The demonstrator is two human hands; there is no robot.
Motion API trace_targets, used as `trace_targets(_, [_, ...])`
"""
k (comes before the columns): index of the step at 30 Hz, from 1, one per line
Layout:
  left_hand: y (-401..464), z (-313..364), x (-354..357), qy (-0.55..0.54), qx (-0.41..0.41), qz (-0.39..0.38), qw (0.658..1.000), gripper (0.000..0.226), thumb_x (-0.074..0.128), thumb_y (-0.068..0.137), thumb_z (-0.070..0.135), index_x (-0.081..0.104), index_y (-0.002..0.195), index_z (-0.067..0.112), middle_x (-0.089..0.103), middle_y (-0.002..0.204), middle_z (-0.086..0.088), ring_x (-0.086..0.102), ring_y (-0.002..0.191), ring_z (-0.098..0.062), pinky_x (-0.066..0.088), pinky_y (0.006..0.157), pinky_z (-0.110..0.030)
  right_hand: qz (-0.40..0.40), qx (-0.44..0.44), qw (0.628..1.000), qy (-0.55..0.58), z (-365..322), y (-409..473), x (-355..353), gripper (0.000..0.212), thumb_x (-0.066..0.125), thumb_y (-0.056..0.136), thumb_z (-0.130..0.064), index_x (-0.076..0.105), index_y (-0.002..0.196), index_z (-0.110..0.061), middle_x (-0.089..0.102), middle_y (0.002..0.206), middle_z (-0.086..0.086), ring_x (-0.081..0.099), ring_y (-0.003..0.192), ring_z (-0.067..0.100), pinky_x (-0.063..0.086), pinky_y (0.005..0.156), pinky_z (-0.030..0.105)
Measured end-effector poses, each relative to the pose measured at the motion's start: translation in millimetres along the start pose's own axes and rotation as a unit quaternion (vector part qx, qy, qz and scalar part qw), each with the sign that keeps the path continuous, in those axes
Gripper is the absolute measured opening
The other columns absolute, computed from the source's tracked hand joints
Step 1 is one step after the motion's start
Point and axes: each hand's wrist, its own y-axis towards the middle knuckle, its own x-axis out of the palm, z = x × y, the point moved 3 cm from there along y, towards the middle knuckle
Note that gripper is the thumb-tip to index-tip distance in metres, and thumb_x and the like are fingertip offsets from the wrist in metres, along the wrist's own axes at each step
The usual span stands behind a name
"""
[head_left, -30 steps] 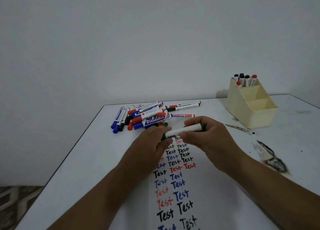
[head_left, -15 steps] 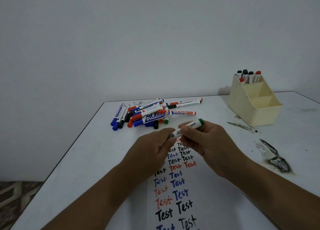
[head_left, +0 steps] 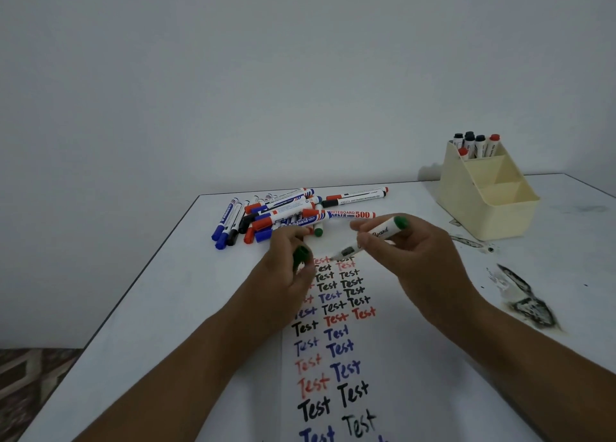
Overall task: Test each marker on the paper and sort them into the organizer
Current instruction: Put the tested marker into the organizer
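A: The green marker (head_left: pixel 383 233) is now uncapped; a second ago the cap was still on. The right hand (head_left: pixel 413 261) is pinching it, tip down over the paper (head_left: pixel 393 358).

B: And the left hand (head_left: pixel 286 275)?

A: It is gripping the green cap (head_left: pixel 301 256). Testing comes next, I think; the organizer (head_left: pixel 490 194) is waiting well apart on the tabletop (head_left: pixel 150 325).

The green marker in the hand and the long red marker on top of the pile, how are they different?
The green marker has its cap off, held tilted in the right hand above the paper; the red marker is capped and lies flat on the pile. The green marker's cap is in the left hand. The green marker has a green end, the red marker red ones. Both have white bodies with printing.
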Motion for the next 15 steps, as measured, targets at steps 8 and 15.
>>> trace_targets(8, [5.7, 4.7, -3.3, 0.093, 0.028, -0.008, 0.995, 0.036, 0.056, 0.097, 0.025, 0.054, 0.133, 0.029, 0.057, 0.127, 0.012, 0.053, 0.107, 0.000, 0.041, 0.089, -0.011, -0.037, -0.299, 0.840, -0.452, 19.7, 13.0, -9.2, 0.039, 0.057, 0.097, -0.046, 0.072, 0.121, -0.021, 0.066, 0.092, -0.003, 0.058, 0.078, 0.014, 0.047, 0.081, 0.035])
trace_targets(15, [1.9, 11.9, -3.8, 0.125, 0.074, 0.009, 0.989, 0.039, 0.054, 0.097, 0.030, 0.055, 0.135, 0.024, 0.063, 0.112, 0.004, 0.056, 0.095, -0.008, 0.045, 0.085, -0.018, -0.061, -0.321, 0.774, -0.543, 18.6, 5.1, 6.8, 0.034, 0.058, 0.091, -0.042, 0.072, 0.112, -0.020, 0.066, 0.090, 0.000, 0.066, 0.069, 0.018, 0.048, 0.090, 0.054])
